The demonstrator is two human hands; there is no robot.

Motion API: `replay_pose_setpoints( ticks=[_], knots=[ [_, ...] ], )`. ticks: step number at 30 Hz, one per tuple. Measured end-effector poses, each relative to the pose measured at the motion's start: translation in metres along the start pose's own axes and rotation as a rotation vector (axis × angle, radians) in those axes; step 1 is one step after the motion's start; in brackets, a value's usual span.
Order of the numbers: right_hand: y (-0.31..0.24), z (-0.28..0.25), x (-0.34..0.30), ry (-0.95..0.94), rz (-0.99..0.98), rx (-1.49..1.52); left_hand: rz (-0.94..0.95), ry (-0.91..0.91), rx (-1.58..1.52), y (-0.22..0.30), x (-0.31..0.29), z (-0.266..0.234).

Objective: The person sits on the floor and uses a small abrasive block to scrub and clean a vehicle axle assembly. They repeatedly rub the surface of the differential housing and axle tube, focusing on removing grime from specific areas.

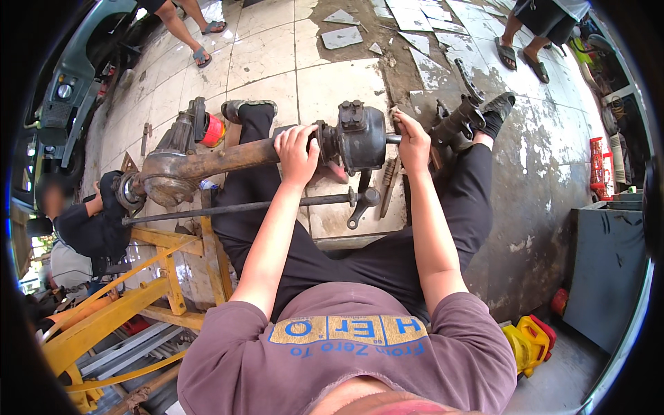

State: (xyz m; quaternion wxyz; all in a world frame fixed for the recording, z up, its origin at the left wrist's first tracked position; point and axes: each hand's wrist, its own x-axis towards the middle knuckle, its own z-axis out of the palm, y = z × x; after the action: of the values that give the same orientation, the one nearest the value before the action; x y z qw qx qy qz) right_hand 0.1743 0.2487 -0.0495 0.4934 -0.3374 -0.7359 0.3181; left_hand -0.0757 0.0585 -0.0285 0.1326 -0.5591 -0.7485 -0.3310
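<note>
A rusty axle housing (228,158) lies across in front of me, its round differential bulge (168,181) at the left. My left hand (297,153) is closed over the right end of the axle tube, beside a dark flange. Right of it sits a black steering knuckle hub (365,138) with a bolted block on top. A short steel shaft (393,139) sticks out of the hub, and my right hand (412,142) is closed around its end; the fingertips partly hide it. Below runs a thin tie rod (277,203) with a ball-joint arm (366,202) at its right end.
Yellow metal stand (166,277) is at the lower left, beside a crouching person (90,221). Dark metal parts (456,121) lie near my right foot. A rusty coiled rod (389,181), a red can (213,130), a grey cabinet (605,270) and broken tiles (342,37) are around.
</note>
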Motion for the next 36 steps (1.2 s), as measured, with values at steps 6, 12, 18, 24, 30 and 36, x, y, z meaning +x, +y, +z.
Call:
replay_pose_setpoints(
  ticks=[6, 12, 18, 24, 30, 36],
  knots=[
    [0.007, 0.005, 0.0, -0.079, 0.157, -0.029, -0.006, -0.017, 0.002, 0.004, -0.001, 0.003],
    [-0.007, 0.01, 0.006, -0.113, -0.118, -0.066, -0.011, -0.025, -0.002, 0.001, -0.002, 0.0],
    [-0.01, 0.004, 0.004, 0.033, 0.094, -0.073, 0.005, -0.012, 0.009, 0.001, -0.003, -0.003],
    [-0.009, 0.006, -0.012, -0.041, 0.281, -0.148, -0.009, -0.027, 0.023, 0.004, -0.002, 0.0],
    [-0.031, 0.001, -0.038, -0.044, 0.045, -0.057, -0.022, -0.021, 0.0, 0.003, -0.001, -0.002],
    [-0.052, -0.002, -0.056, -0.066, -0.202, -0.161, -0.019, -0.02, -0.013, 0.001, -0.003, -0.003]
  ],
)
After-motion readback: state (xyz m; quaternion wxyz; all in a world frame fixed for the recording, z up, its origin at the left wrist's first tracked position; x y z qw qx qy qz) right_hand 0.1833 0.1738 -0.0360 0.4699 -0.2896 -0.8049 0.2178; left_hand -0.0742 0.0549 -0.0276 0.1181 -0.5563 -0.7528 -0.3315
